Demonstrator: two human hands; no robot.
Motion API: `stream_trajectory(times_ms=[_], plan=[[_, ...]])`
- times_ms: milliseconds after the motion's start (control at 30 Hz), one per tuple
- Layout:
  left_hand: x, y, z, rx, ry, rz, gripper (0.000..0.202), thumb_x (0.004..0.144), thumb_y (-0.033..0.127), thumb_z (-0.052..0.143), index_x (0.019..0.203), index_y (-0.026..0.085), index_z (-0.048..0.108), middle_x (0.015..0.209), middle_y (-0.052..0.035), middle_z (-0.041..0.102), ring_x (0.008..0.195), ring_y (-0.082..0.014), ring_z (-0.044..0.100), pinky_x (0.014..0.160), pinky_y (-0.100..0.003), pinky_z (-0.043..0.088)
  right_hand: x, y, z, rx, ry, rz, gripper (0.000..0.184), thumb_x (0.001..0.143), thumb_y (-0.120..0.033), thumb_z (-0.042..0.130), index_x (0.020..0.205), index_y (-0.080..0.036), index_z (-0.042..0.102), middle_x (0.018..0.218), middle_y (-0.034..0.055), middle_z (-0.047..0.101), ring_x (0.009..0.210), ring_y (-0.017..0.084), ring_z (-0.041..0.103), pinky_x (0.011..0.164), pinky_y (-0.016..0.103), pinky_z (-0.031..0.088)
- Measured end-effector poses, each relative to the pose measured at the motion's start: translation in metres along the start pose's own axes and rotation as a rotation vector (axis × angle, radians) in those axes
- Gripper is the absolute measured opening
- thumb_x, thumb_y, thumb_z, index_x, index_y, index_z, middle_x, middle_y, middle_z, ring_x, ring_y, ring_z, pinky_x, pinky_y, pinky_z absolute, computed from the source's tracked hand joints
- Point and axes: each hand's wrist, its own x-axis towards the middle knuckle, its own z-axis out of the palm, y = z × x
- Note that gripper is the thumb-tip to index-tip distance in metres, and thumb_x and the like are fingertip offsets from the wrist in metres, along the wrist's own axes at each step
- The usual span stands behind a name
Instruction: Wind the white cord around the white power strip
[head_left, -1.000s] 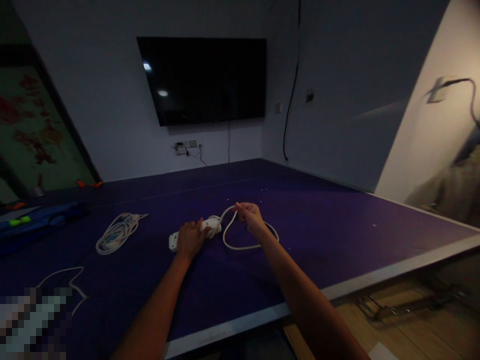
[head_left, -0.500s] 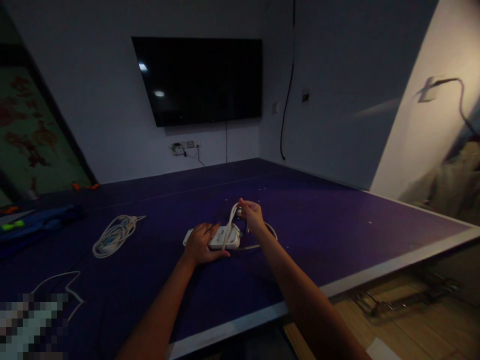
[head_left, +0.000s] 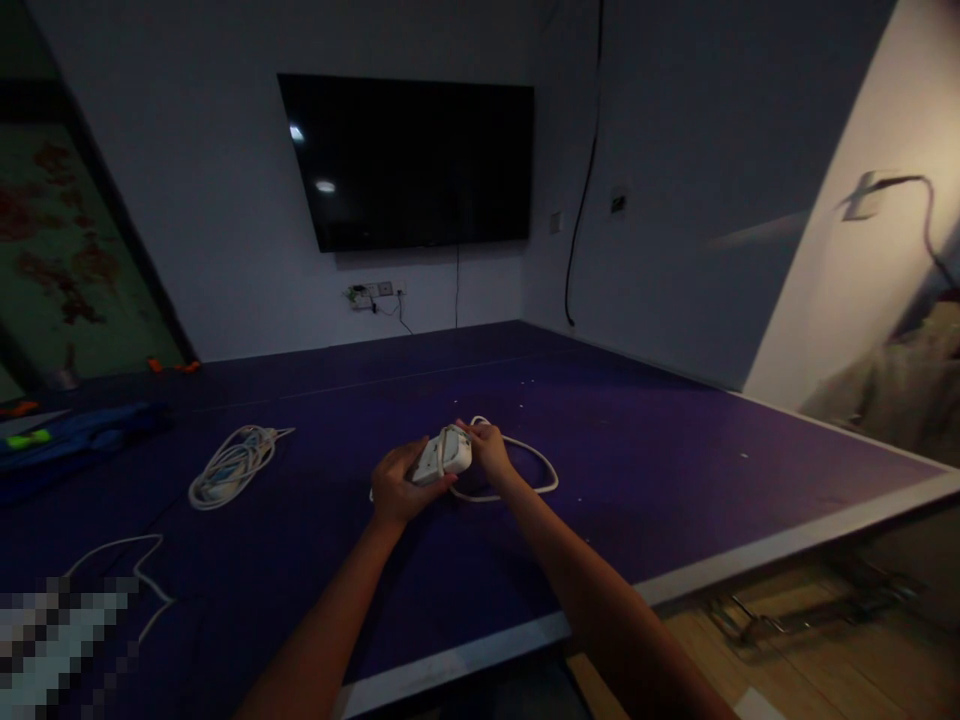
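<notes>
A white power strip (head_left: 459, 460) is tilted up at its right end above the purple table (head_left: 637, 470). My left hand (head_left: 394, 484) is closed around its left part, thumb along the near side. My right hand (head_left: 490, 456) pinches the white cord at the strip's right end; the exact spot under the fingertips is hidden. One turn of cord lies across the strip's top. More of the white cord (head_left: 555, 474) curves in a loop on the table to the right of my right hand.
A coiled white cord (head_left: 234, 466) lies to the left on the table. Farther left are a blue cloth (head_left: 97, 440) and a loose thin cord (head_left: 150, 540). A television (head_left: 420, 165) hangs on the wall, with sockets (head_left: 375, 290) below. The table's pale edge (head_left: 465, 660) runs close to me.
The power strip's right end has come up off the table in my left hand. My right hand has moved down and left, drawing the raised cord against the strip.
</notes>
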Motion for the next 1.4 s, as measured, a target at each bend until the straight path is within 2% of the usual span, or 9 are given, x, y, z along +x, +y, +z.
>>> stream_trajectory(times_ms=[100, 200, 400, 567, 767, 967, 1067, 1167, 1400], plan=[[0.000, 0.001, 0.001, -0.073, 0.044, -0.128, 0.062, 0.065, 0.063, 0.063, 0.105, 0.015, 0.068, 0.097, -0.0117, 0.071, 0.084, -0.0240, 0.067, 0.079, -0.037, 0.053, -0.003, 0.001, 0.008, -0.187, 0.007, 0.043, 0.048, 0.081, -0.049, 0.049, 0.046, -0.016, 0.050, 0.042, -0.0023, 0.041, 0.043, 0.009, 0.036, 0.043, 0.021, 0.023], [0.002, 0.001, 0.002, -0.126, 0.082, -0.260, 0.057, 0.067, 0.058, 0.064, 0.104, 0.015, 0.069, 0.096, -0.0111, 0.072, 0.083, -0.0235, 0.068, 0.076, -0.034, 0.053, -0.009, -0.002, 0.016, -0.236, -0.019, 0.059, 0.040, 0.083, -0.038, 0.050, 0.052, -0.014, 0.056, 0.047, 0.0003, 0.050, 0.046, 0.009, 0.043, 0.045, 0.021, 0.026], [0.005, -0.006, 0.001, -0.059, 0.138, -0.450, 0.060, 0.065, 0.060, 0.064, 0.105, 0.015, 0.068, 0.099, -0.0127, 0.071, 0.088, -0.0259, 0.067, 0.077, -0.035, 0.051, -0.022, -0.017, 0.026, -0.620, -0.233, 0.081, 0.046, 0.093, -0.042, 0.036, 0.072, -0.015, 0.067, 0.069, 0.0069, 0.067, 0.067, 0.015, 0.061, 0.055, 0.022, 0.034], [0.006, -0.013, 0.003, 0.029, 0.120, -0.507, 0.061, 0.065, 0.063, 0.063, 0.104, 0.016, 0.068, 0.097, -0.0149, 0.071, 0.089, -0.0286, 0.067, 0.077, -0.037, 0.049, -0.031, -0.032, 0.030, -0.856, -0.338, 0.046, 0.050, 0.096, -0.041, 0.028, 0.084, -0.016, 0.069, 0.087, 0.0111, 0.070, 0.081, 0.019, 0.066, 0.062, 0.024, 0.038], [0.010, -0.017, -0.001, -0.015, 0.104, -0.497, 0.061, 0.070, 0.062, 0.059, 0.108, 0.015, 0.066, 0.092, -0.0130, 0.071, 0.085, -0.0256, 0.067, 0.072, -0.033, 0.049, -0.037, -0.039, 0.029, -0.895, -0.358, -0.083, 0.058, 0.092, -0.057, 0.028, 0.085, -0.017, 0.069, 0.082, 0.0102, 0.070, 0.077, 0.018, 0.065, 0.058, 0.023, 0.036], [0.011, -0.020, -0.009, -0.029, -0.042, -0.421, 0.085, 0.078, 0.067, 0.044, 0.144, 0.017, 0.027, 0.075, -0.0040, 0.068, 0.067, -0.0212, 0.065, 0.061, -0.029, 0.045, -0.039, -0.037, 0.026, -0.869, -0.231, -0.077, 0.062, 0.086, -0.067, 0.032, 0.076, -0.018, 0.069, 0.075, 0.0077, 0.069, 0.070, 0.016, 0.063, 0.053, 0.023, 0.030], [0.011, -0.023, -0.008, -0.109, -0.076, -0.313, 0.093, 0.075, 0.077, 0.029, 0.146, 0.018, 0.022, 0.105, -0.0111, 0.067, 0.091, -0.0251, 0.065, 0.070, -0.032, 0.047, -0.040, -0.037, 0.024, -0.840, -0.180, -0.062, 0.064, 0.085, -0.069, 0.033, 0.068, -0.017, 0.067, 0.067, 0.0059, 0.066, 0.062, 0.014, 0.060, 0.049, 0.023, 0.025], [0.009, -0.028, -0.006, -0.181, -0.078, -0.230, 0.099, 0.070, 0.084, 0.021, 0.145, 0.020, 0.026, 0.135, -0.0147, 0.050, 0.114, -0.0282, 0.055, 0.083, -0.035, 0.047, -0.040, -0.039, 0.021, -0.798, -0.141, -0.051, 0.065, 0.081, -0.072, 0.035, 0.061, -0.017, 0.063, 0.059, 0.0039, 0.061, 0.055, 0.012, 0.056, 0.047, 0.023, 0.022], [0.006, -0.030, -0.007, -0.169, -0.119, -0.157, 0.103, 0.065, 0.086, 0.027, 0.144, 0.020, 0.027, 0.130, -0.0143, 0.054, 0.110, -0.0290, 0.057, 0.083, -0.036, 0.047, -0.043, -0.041, 0.020, -0.722, -0.119, -0.005, 0.066, 0.069, -0.080, 0.043, 0.053, -0.017, 0.058, 0.051, 0.0012, 0.054, 0.050, 0.011, 0.051, 0.045, 0.022, 0.019]])
